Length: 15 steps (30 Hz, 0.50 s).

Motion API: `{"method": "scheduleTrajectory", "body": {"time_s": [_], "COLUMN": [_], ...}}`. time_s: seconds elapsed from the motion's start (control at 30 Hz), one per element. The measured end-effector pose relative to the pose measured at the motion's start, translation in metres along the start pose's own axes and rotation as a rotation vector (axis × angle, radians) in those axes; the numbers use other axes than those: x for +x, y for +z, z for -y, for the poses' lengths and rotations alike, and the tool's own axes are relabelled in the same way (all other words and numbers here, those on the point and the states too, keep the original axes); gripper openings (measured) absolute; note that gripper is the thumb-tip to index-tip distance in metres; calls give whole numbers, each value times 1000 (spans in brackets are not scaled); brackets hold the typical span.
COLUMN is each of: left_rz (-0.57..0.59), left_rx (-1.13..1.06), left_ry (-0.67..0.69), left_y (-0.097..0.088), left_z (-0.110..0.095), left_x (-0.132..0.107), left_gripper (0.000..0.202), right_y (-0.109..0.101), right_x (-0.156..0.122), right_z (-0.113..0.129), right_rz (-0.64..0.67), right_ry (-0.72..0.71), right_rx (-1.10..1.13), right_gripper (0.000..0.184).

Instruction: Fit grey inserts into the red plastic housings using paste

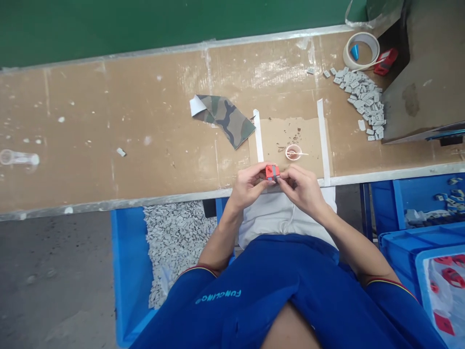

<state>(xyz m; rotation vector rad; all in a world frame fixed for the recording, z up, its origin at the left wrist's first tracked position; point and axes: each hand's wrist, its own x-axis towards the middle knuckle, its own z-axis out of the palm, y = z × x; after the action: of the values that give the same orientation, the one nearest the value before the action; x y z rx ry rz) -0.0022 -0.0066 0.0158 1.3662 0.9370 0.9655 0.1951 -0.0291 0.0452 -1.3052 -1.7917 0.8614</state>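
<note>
Both my hands meet at the near edge of a brown workbench [109, 145]. My left hand [249, 184] pinches a small red plastic part [272, 171] between thumb and fingers. My right hand [301, 186] is closed on the same red part from the right, fingertips pressed at a small grey piece on its lower edge. Just beyond the hands stands a small round cap [293, 152] with a thin white stick across it, on a cardboard patch [290, 138] taped down with two white strips.
A camouflage cloth scrap [225, 118] lies left of the patch. A heap of small grey pieces [363, 99], a tape roll [361, 48] and a red tool [385, 60] sit far right. Blue bins hold grey pieces [174, 242] below left and red parts [450, 276] at right.
</note>
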Motion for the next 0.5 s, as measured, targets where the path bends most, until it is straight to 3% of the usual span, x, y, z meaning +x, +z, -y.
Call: {"method": "scheduleTrajectory", "body": {"time_s": [0.23,0.5], "left_rz": [8,-9], "left_rx": [-58,25], "left_ry": [-10,56], "left_y": [2,-3], "left_z": [-1,4], "left_x": [-1,0], "left_gripper": [43,42], "right_y": [7,15], "right_x": [-6,-1], "right_z": [7,-2], "right_rz": [-114,-97], "right_ry": [-7,-24], "right_rx": [21,80], "right_gripper": [16,21]}}
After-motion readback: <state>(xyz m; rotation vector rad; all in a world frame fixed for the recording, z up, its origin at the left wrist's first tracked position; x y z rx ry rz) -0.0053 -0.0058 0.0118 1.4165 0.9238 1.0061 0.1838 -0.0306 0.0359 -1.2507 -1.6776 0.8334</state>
